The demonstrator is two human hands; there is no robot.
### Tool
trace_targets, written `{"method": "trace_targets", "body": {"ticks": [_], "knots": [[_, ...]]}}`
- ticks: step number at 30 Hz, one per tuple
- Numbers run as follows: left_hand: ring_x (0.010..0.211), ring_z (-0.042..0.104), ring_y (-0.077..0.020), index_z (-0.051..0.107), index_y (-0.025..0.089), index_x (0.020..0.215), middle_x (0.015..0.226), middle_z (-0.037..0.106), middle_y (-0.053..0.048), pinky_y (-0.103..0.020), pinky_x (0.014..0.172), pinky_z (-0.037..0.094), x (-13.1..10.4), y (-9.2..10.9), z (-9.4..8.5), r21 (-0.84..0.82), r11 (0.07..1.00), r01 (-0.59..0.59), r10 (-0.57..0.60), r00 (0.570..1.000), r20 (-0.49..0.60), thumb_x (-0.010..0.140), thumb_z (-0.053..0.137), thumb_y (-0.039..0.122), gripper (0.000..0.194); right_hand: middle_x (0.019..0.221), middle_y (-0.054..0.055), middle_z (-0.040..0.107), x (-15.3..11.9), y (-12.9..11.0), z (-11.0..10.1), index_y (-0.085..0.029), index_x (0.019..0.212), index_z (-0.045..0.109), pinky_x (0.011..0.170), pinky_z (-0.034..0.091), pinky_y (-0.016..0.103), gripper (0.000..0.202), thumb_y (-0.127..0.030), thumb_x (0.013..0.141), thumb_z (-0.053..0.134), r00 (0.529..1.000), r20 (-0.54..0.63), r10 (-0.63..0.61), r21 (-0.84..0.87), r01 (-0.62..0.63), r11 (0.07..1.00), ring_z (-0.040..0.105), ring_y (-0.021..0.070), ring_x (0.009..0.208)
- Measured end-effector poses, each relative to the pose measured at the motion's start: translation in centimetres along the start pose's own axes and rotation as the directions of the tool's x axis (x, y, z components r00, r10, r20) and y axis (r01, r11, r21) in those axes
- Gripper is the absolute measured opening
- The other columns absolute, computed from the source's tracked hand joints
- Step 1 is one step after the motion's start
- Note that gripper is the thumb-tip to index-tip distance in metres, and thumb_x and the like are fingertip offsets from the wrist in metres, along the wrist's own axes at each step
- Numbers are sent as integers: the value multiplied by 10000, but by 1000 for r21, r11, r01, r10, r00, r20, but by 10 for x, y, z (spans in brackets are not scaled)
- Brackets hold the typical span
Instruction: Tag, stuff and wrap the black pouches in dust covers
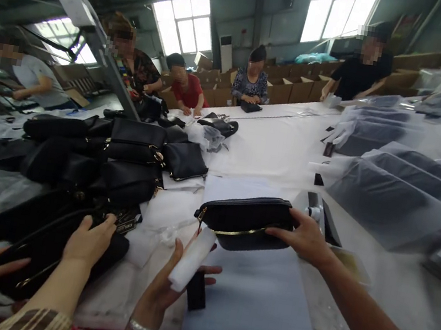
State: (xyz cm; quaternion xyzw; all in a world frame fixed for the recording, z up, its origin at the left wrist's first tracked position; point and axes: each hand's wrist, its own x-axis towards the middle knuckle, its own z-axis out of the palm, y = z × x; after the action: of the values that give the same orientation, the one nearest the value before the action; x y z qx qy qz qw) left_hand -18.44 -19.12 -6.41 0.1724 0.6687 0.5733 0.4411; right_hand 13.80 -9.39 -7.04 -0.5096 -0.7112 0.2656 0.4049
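Note:
A small black zip bag (253, 220) with a gold zipper is tilted up over white sheets, and my right hand (307, 237) grips its right end between thumb and fingers. Across the palm of my left hand (162, 284), below the bag's left end, rests a white roll (192, 259) of soft, thin-looking material. The thumb lies along the roll, while some fingertips stick out beyond it. A black tag (196, 290) shows beside those fingers; what it is attached to is hidden. The bag's gold zipper pull dangles close to the roll's top.
Left of me, a co-worker's hands (89, 242) handle a larger black bag (29, 246). Black bags (135, 143) are heaped behind it. Bags in translucent plastic (391, 197) lie on the right. Several people work along the table's far side. White sheets (253, 298) lie under my hands.

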Motion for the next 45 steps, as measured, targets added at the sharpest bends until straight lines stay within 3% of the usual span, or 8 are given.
{"method": "trace_targets", "body": {"ticks": [3, 5, 11, 17, 23, 28, 34, 45], "knots": [[817, 720, -274, 387, 355, 1464, 1261, 640, -135, -444, 737, 577, -5, -30, 2, 62, 980, 187, -187, 790, 584, 708, 803, 428, 866, 899, 36, 736, -3, 1, 7, -184, 1042, 693, 784, 555, 371, 575, -587, 642, 787, 1000, 18, -11, -16, 11, 1000, 671, 266, 851], [701, 686, -179, 204, 372, 1524, 1222, 655, -122, -342, 687, 555, -2, -32, -1, 141, 977, 163, -213, 645, 734, 716, 808, 369, 1008, 927, 32, 737, -5, -1, 9, -195, 1084, 686, 829, 550, 377, 587, -576, 650, 791, 1000, 26, -15, -4, 15, 1000, 672, 267, 886], [990, 655, -285, 549, 306, 1361, 1052, 723, -66, -373, 849, 535, 22, -16, -8, 446, 772, -452, 148, 811, 565, 704, 760, 201, 698, 1245, 79, 658, -14, -4, 10, -223, 1192, 620, 1092, 411, 465, 517, -430, 746, 780, 984, 36, -173, 143, 166, 976, 582, 293, 1188], [992, 638, -268, 654, 383, 1221, 1025, 722, -50, -415, 973, 458, 36, -41, -22, 597, 227, -770, 215, 637, 740, 758, 545, 38, 588, 1376, 67, 574, -55, 31, 20, -273, 1148, 670, 1157, 314, 539, 279, -234, 891, 570, 972, 52, -227, 52, 224, 973, 392, 281, 1385], [1173, 593, -237, 526, 379, 1369, 1285, 655, -40, -397, 1054, 401, 37, -76, -40, 676, 137, -724, 8, 684, 730, 704, 430, -45, 794, 1504, -3, 437, -131, 67, 42, -348, 1233, 652, 1157, 326, 489, 401, -221, 907, 456, 997, 47, 66, 27, -67, 997, 417, 252, 1376], [1348, 466, -270, 478, 334, 1412, 1444, 527, -46, -534, 1197, 119, 34, -78, -42, 669, 353, -654, 26, 722, 691, 754, 526, 68, 711, 1419, 44, 541, -143, 63, 45, -314, 1350, 567, 1038, 483, 453, 441, -419, 935, 460, 924, 33, 381, 164, -381, 910, 529, 279, 1281], [1271, 541, -323, 510, 296, 1376, 1207, 703, -86, -518, 1205, -15, 18, -76, 9, 546, 735, -402, 68, 845, 531, 652, 787, 337, 776, 1452, 67, 495, -124, 54, 58, -309, 1523, 285, 1051, 457, 474, 742, -534, 868, 551, 895, 106, 434, 82, -443, 893, 491, 293, 1308], [1310, 492, -321, 525, 301, 1375, 1337, 623, -72, -512, 1186, 184, 45, -72, 52, 431, 785, -444, 165, 822, 546, 698, 785, 320, 726, 1530, 48, 389, -94, 61, 76, -281, 1546, 202, 1115, 381, 451, 752, -527, 902, 504, 912, 11, 410, 23, -410, 912, 395, 260, 1384]]}}
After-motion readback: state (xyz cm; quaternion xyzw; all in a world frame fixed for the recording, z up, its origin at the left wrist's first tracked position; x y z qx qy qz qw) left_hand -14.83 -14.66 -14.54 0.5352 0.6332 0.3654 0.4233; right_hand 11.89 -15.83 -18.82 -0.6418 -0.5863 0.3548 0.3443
